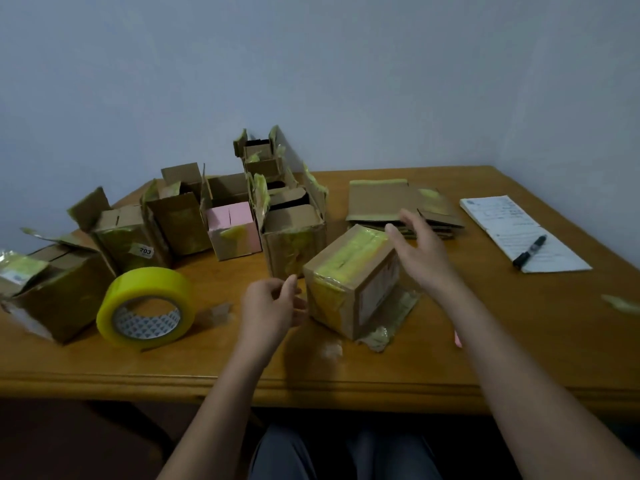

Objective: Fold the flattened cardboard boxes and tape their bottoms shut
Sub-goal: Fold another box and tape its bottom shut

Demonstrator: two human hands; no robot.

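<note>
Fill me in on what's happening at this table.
A person is assembling cardboard boxes. A small box stands in front of them with its taped side up. The left hand is at its near corner, fingers curled, and the right hand hovers open over its far end. A tape roll lies to the left, finished boxes behind, flattened boxes stacked to the right.

Both bare forearms reach in toward the taped box point(349, 282), the left hand point(268, 306) loosely curled at its near-left corner, the right hand point(420, 251) spread with fingers relaxed above its far-right edge.
</note>
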